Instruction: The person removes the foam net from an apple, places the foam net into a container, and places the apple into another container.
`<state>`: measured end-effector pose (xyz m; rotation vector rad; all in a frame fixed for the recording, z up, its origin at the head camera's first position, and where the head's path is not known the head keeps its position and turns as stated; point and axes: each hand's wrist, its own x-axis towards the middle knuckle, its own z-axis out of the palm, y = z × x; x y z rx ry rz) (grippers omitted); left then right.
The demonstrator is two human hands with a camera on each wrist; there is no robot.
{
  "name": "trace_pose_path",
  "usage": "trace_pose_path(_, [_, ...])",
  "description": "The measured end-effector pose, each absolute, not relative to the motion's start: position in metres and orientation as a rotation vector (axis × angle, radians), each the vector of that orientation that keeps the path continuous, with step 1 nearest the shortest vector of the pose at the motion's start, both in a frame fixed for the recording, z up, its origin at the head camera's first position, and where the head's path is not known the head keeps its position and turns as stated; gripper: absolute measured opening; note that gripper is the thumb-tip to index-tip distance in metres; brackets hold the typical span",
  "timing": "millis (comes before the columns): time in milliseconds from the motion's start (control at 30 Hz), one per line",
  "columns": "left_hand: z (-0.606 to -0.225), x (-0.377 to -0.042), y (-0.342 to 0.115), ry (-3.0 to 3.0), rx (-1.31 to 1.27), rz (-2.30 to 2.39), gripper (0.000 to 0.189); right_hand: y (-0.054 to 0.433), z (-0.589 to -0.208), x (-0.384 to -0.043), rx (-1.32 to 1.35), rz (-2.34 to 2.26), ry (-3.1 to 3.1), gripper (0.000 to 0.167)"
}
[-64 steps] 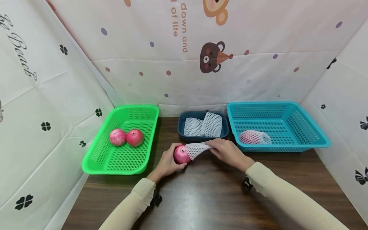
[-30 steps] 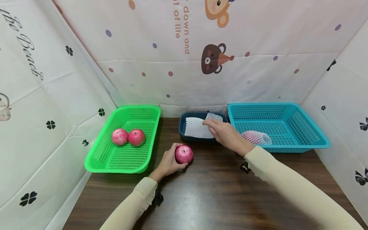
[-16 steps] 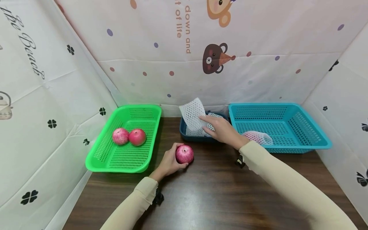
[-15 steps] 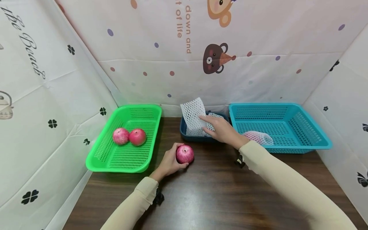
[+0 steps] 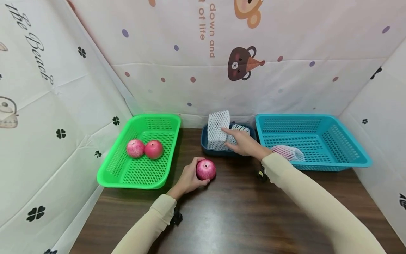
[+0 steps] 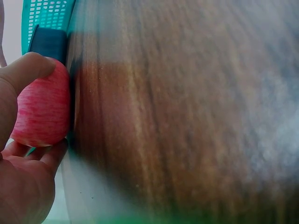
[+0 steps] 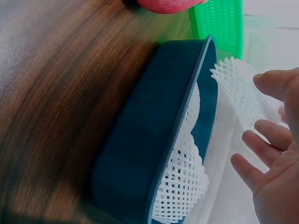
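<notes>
My left hand (image 5: pixel 189 176) grips a pink-red apple (image 5: pixel 207 170) on the table, thumb on the near side and fingers around the far side. In the left wrist view the apple (image 6: pixel 43 107) sits between thumb and fingers. Over the dark blue box (image 5: pixel 219 152) my right hand (image 5: pixel 243 141) holds a white foam net sleeve (image 5: pixel 218 126) upright with its fingertips. The right wrist view has this net (image 7: pixel 240 91) above the box rim, running behind the thumb and fingers, so the contact is partly hidden. More white nets (image 7: pixel 180 182) lie inside the box.
At left stands a green basket (image 5: pixel 136 180) with a streaked apple (image 5: pixel 135 148) and a redder one (image 5: pixel 154 149). A blue basket (image 5: pixel 336 164) at right holds a net-wrapped apple (image 5: pixel 287 153). A printed cloth (image 5: pixel 190 91) hangs behind.
The right hand drew away from the apple, which is now bare of its net, and went to the dark blue box. It lifted a net there, now more upright. The left hand kept its grip.
</notes>
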<state>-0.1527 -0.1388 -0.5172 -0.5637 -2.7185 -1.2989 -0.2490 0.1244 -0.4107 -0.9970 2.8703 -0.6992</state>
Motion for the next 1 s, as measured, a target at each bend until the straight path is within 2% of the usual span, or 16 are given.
trace_pose_path(567, [-0.519,-0.155,-0.140,-2.715,-0.585,-1.292,0.081,0.111,-0.423,-0.264,-0.918,-0.629,2.749,0.072])
trace_pose_path(1000, [-0.519,-0.154,-0.139,-2.722,-0.579,-1.296,0.080,0.111,-0.435,-0.268,-1.025,-0.614,2.778,0.058])
